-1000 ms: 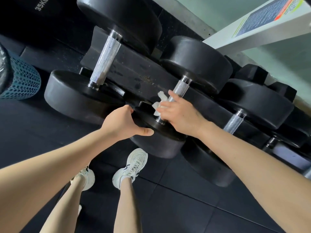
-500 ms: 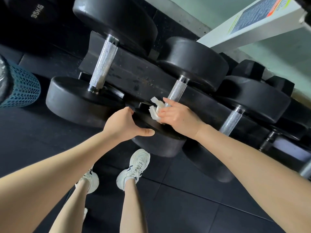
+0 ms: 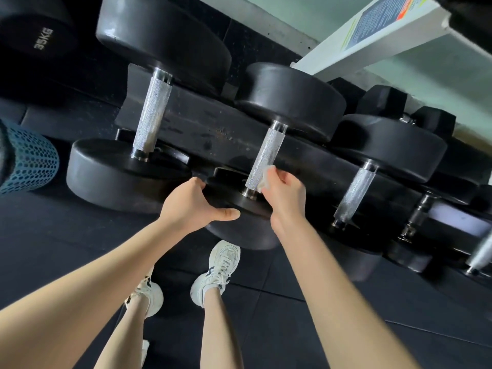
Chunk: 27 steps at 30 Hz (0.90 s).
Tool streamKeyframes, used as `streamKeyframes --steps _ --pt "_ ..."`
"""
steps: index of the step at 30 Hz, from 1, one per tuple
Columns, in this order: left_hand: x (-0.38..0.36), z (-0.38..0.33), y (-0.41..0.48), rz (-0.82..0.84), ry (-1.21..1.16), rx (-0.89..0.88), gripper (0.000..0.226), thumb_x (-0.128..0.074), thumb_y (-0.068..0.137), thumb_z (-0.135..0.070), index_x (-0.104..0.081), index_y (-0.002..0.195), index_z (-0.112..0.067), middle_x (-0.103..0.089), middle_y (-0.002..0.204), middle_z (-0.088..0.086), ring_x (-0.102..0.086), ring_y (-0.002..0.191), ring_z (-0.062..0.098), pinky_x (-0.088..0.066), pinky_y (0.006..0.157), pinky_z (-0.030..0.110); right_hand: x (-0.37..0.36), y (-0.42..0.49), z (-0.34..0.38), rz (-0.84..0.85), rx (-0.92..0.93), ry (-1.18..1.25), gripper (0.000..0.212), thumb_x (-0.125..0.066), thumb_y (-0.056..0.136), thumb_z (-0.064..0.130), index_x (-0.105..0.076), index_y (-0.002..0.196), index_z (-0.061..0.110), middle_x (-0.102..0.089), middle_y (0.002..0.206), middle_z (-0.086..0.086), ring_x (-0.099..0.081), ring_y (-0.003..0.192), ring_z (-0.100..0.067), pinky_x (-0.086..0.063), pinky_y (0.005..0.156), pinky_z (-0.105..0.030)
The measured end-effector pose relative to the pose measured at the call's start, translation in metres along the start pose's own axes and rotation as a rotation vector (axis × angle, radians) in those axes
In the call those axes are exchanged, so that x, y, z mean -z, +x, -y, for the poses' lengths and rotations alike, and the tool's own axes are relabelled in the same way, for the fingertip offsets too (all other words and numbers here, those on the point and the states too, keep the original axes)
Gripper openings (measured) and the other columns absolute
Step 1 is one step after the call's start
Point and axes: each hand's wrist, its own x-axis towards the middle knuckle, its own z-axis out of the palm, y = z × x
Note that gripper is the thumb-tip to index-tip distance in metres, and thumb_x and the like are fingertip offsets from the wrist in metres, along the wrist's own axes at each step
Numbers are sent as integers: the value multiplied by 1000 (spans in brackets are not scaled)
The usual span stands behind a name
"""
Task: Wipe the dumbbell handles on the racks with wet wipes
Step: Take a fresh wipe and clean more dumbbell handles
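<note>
A wet wipe is pinched in the right hand against the lower end of the middle handle; its near weight head is gripped by the left hand; the handles to the right are judged not yet wiped.

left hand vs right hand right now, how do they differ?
The left hand grips the rim of the near weight head and holds no wipe; the right hand pinches a white wet wipe against the knurled handle. The left hand is spread wide; the right hand is curled. Both are bare and on the same dumbbell.
</note>
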Motion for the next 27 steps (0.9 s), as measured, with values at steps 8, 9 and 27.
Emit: streamKeyframes --steps 8,9,27 --pt "3 -4 0 14 5 -33 60 -87 56 -46 -47 93 -20 -48 77 -19 -52 84 12 -42 73 27 -25 30 47 -189 37 429 31 -55 93 6 -58 123 7 -59 86 4 -52 65 -2 -43 57 -5" --pt "3 -4 1 21 8 -29 61 -87 54 -47 -50 94 -18 -51 78 -17 -54 84 12 -44 73 28 -27 30 43 -198 46 354 25 -56 93 11 -63 117 7 -59 81 5 -52 67 -3 -45 62 -9" --pt "7 -10 1 41 44 1 74 -86 56 -47 -54 111 -10 -50 85 -12 -50 85 12 -42 75 27 -24 31 16 -265 102 -145 36 -64 78 13 -43 49 18 -38 52 7 -37 57 -16 -34 55 -24"
